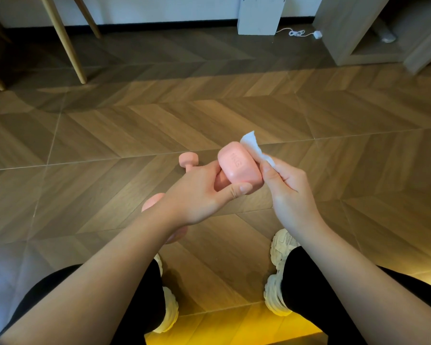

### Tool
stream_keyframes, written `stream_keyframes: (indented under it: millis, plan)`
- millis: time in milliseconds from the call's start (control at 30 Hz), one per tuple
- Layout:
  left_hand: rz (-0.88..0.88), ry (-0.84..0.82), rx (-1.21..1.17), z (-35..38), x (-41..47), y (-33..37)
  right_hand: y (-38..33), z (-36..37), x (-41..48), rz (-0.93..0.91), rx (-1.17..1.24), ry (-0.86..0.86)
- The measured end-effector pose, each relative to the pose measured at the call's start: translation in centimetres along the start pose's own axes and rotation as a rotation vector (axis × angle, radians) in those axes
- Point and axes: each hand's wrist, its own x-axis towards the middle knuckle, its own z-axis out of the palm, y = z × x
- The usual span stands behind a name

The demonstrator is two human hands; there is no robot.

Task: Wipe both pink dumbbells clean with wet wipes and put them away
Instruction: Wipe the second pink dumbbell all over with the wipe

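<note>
The left hand (204, 192) was curled around the handle of a pink dumbbell (239, 168), thumb under the raised end, holding it above the wooden floor (110, 135). Its long axis ran from that upper end, just right of the left hand, down and back beneath the left wrist, where the lower end showed. The right hand (286, 185) was closed, pinching a white wet wipe (255, 148) against the far right edge of the raised end; it was the nearer hand to that face, so the wiping stroke would likely run leftward across it. A second pink dumbbell (186, 161) lay on the floor just beyond the left hand, partly hidden by it. Nearer than the hands, pale shoes (280, 250) rested on the floor.
</note>
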Motion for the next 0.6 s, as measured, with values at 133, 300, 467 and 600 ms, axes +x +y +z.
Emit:
stream_keyframes:
  millis: [133, 300, 467, 600]
  plan:
    - [-0.012, -0.044, 0.12, 0.2, 0.2, 0.3, 0.0, 0.1, -0.1, -0.026, 0.017, 0.004]
    - [-0.101, -0.014, 0.048, 0.2, 0.4, 0.2, -0.3, 0.3, -0.7, -0.138, -0.036, -0.019]
    - [-0.177, 0.092, -0.21, -0.1, 0.6, 0.0, 0.0, 0.6, -0.9, -0.207, -0.148, -0.016]
    - [-0.151, 0.127, -0.337, -0.5, 0.4, 0.1, 0.5, 0.4, -0.8, -0.119, -0.095, 0.077]
